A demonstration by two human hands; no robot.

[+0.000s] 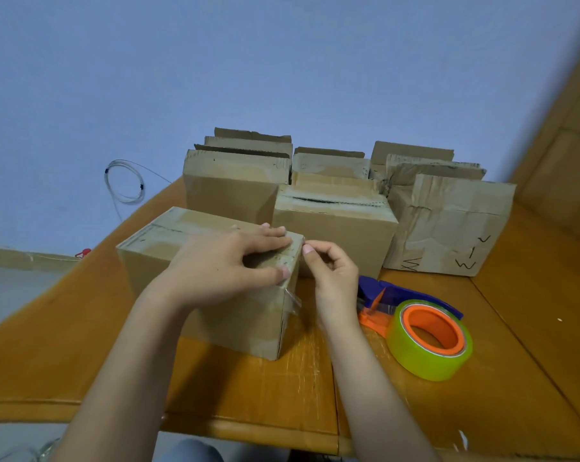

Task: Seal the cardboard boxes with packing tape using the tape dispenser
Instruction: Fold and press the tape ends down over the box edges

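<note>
Cardboard box (235, 315) stands nearest on the wooden bench (248, 395), with clear tape along its top and a loose tape end (292, 301) curling off its front right edge. The left hand (228, 261) lies flat on the box top, fingers straight and pressing, thumb down the front face. The right hand (331, 271) has curled fingers, thumb and forefinger tips at the box's upper right corner; whether they pinch tape I cannot tell. The blue and orange tape dispenser (398, 295) lies on the bench just right of that hand, carrying a yellow-green roll (425, 358). More boxes (335, 235) stand behind, several with flaps up.
</note>
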